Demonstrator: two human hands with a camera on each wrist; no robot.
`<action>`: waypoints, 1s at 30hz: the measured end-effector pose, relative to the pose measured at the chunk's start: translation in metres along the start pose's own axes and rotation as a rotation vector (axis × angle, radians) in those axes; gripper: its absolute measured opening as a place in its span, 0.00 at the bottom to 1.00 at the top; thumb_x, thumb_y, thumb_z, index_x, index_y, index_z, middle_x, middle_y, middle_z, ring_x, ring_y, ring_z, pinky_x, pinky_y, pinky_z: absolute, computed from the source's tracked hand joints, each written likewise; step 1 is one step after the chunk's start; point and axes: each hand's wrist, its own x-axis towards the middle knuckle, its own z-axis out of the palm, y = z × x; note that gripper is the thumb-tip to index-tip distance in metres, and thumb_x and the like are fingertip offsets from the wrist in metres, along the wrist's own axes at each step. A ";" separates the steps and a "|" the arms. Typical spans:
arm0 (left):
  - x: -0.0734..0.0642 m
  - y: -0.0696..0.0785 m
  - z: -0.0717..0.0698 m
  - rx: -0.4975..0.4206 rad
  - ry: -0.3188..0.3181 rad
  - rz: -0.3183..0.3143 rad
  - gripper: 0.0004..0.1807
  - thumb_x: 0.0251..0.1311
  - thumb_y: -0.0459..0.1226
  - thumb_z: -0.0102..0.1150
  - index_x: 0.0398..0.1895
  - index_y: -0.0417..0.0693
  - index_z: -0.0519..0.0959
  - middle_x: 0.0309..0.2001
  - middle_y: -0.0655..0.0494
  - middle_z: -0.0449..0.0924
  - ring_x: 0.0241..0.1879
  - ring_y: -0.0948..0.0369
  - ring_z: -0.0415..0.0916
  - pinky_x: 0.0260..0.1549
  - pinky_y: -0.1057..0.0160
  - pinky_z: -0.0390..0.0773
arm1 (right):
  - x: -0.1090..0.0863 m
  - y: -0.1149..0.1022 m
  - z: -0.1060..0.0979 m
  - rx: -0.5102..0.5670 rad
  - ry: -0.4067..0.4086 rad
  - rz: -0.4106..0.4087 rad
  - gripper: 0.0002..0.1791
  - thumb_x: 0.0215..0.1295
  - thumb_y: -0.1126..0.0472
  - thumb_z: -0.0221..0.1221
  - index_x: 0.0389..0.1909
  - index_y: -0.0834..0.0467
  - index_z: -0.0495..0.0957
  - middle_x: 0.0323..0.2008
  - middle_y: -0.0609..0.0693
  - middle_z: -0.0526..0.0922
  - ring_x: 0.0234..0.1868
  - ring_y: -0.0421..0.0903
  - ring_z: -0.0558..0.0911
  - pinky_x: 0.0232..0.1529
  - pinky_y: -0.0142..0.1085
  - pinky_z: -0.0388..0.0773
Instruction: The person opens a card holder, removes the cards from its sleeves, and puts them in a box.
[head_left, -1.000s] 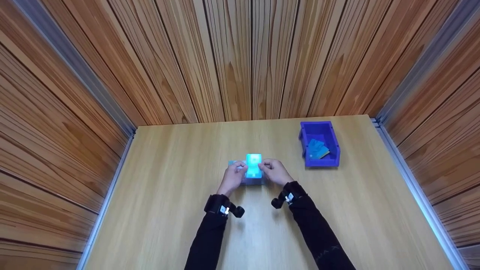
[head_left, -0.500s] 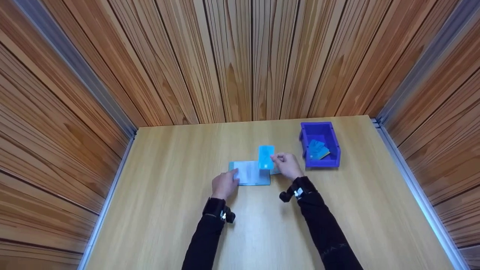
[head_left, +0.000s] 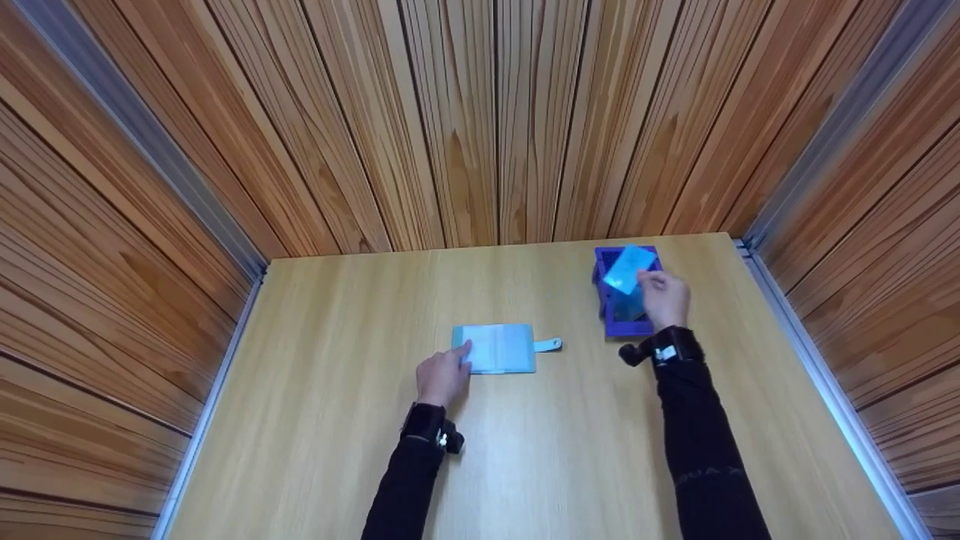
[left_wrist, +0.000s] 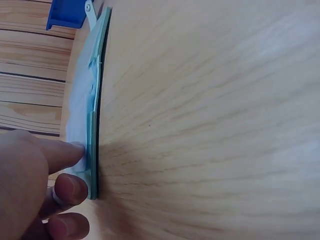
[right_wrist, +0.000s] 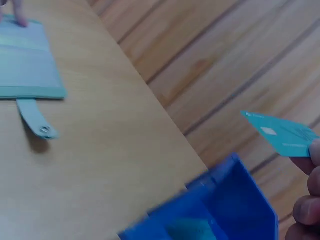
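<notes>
My right hand [head_left: 666, 298] pinches a blue bank card [head_left: 628, 270] by its edge, above the purple-blue bin [head_left: 628, 329]. In the right wrist view a small chip patch shows on the card [right_wrist: 282, 134], which is apart from the bin. On the table lies a light-blue card holder [head_left: 514, 349], spread flat with pale sleeves. Its snap strap [head_left: 548, 345] sticks out to the right. My left hand [head_left: 441, 376] rests at the holder's left side. In the left wrist view its index finger [left_wrist: 67, 152] presses on the sleeve while the other fingers hang loosely bent.
More blue cards [right_wrist: 192, 229] lie inside the bin, partly hidden. The bin stands at the back right of the wooden table [head_left: 360, 315]. Wood-plank walls [head_left: 465, 150] rise behind and at both sides, with metal rails [head_left: 832, 394] along the side edges.
My right hand has carried the card from over the holder to the right, above the bin. My left hand has shifted from the card to the holder's left side. The holder's strap is now uncovered.
</notes>
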 end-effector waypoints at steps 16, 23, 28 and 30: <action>0.000 -0.006 0.001 -0.053 -0.027 -0.022 0.25 0.74 0.45 0.60 0.73 0.62 0.72 0.16 0.63 0.56 0.15 0.62 0.54 0.23 0.63 0.57 | 0.006 0.044 -0.010 -0.138 -0.040 0.235 0.24 0.77 0.50 0.56 0.60 0.64 0.82 0.63 0.63 0.80 0.70 0.61 0.75 0.72 0.48 0.67; -0.001 -0.006 -0.001 -0.040 -0.019 -0.023 0.25 0.73 0.46 0.60 0.72 0.63 0.73 0.16 0.63 0.56 0.15 0.62 0.54 0.23 0.63 0.57 | 0.001 0.050 0.001 -0.188 -0.065 0.271 0.23 0.76 0.50 0.58 0.59 0.63 0.83 0.61 0.63 0.82 0.66 0.62 0.78 0.69 0.51 0.70; -0.003 -0.003 0.000 -0.027 -0.004 0.004 0.25 0.73 0.45 0.60 0.72 0.61 0.74 0.16 0.63 0.59 0.16 0.62 0.54 0.23 0.63 0.57 | -0.003 0.055 0.006 -0.272 -0.068 0.305 0.23 0.76 0.49 0.57 0.57 0.62 0.85 0.57 0.62 0.84 0.61 0.62 0.82 0.63 0.53 0.74; -0.004 -0.003 0.000 -0.017 0.020 0.022 0.25 0.73 0.44 0.61 0.71 0.60 0.75 0.16 0.63 0.63 0.17 0.62 0.53 0.22 0.63 0.57 | -0.003 0.056 0.007 -0.292 -0.065 0.297 0.23 0.75 0.49 0.57 0.55 0.63 0.85 0.56 0.63 0.85 0.60 0.63 0.82 0.62 0.53 0.75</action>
